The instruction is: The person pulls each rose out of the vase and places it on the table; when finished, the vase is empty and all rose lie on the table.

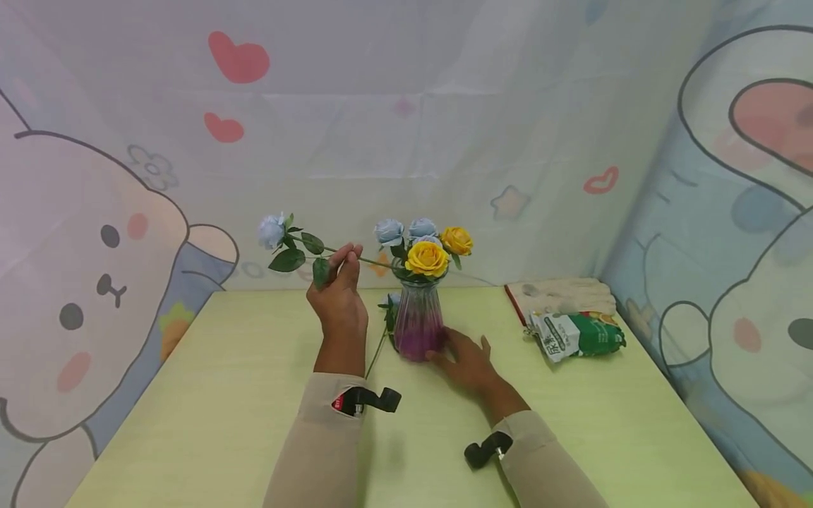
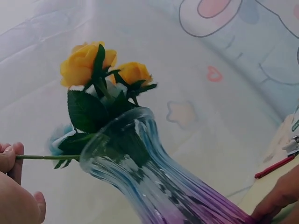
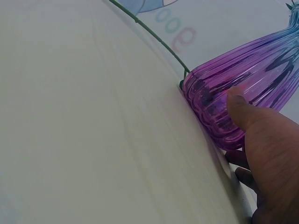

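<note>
My left hand (image 1: 339, 303) pinches the green stem of a light blue artificial rose (image 1: 272, 231) between thumb and fingers. The bloom points to the left, and the stem's other end (image 2: 46, 157) reaches the vase's rim. The ribbed glass vase (image 1: 418, 317), bluish on top and purple below, holds several yellow and light blue roses (image 1: 427, 259). Low on the vase, my right hand (image 1: 466, 360) grips the purple base; in the right wrist view its thumb (image 3: 238, 105) lies along the glass. Another blue rose, its stem (image 1: 376, 353) showing, lies on the table beside the vase.
At the right rear of the pale yellow table (image 1: 190, 423) lies a green and white packet (image 1: 578, 334). Behind it are off-white gloves (image 1: 565, 295) and a red-handled tool (image 2: 275, 167). A cartoon-printed cloth (image 1: 356, 127) hangs along the back and sides.
</note>
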### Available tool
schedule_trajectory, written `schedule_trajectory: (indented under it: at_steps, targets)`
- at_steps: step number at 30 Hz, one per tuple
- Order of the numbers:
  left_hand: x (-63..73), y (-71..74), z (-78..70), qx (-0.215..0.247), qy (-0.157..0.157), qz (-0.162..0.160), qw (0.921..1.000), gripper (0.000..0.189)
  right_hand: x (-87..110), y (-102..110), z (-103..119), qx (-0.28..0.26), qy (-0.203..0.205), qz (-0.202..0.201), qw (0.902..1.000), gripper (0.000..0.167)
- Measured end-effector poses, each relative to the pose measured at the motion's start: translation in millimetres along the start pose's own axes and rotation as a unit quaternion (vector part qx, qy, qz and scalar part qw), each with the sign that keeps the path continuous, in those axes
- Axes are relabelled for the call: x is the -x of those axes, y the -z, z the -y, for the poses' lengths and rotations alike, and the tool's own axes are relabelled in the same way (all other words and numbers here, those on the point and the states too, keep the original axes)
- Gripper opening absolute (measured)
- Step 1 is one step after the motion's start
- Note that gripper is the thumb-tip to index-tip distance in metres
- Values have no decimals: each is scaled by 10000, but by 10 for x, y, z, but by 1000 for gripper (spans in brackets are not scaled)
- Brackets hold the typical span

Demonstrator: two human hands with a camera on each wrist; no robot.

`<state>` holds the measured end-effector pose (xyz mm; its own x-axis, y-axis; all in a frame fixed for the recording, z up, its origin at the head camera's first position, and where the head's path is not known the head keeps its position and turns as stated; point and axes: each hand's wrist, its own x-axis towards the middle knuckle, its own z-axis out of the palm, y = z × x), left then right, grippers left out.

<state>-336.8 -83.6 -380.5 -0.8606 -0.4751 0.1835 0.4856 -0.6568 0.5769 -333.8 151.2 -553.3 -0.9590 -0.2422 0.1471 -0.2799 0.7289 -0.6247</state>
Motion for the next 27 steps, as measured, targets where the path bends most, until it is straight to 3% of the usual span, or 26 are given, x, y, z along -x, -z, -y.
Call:
schedule_trajectory:
  at_steps: [6, 10, 16, 21, 24, 27]
  targets:
    - [-31, -13, -134, 77, -484, 183, 9986, 29, -23, -11, -10, 157, 17, 18, 9999, 79]
    - [-72, 63, -185, 93, -397, -97, 9991, 23, -18, -9, -5, 147, 25, 7, 9999, 78]
    - [-166, 236, -194, 271, 19, -534, 9982, 10, -4, 4, 15, 148, 27, 28, 9999, 78]
    - [-231, 394, -235, 488, 490, -589, 9959, 14, -1, 4, 3, 150, 70, 28, 9999, 77]
    - [-269, 519, -258, 307, 865, -341, 9952, 17, 5, 10, 6, 123, 97, 14, 9999, 76]
    - [-297, 669, -259, -312, 1303, 216, 9908, 22, 13, 10, 1, 141, 98, 1, 9999, 76]
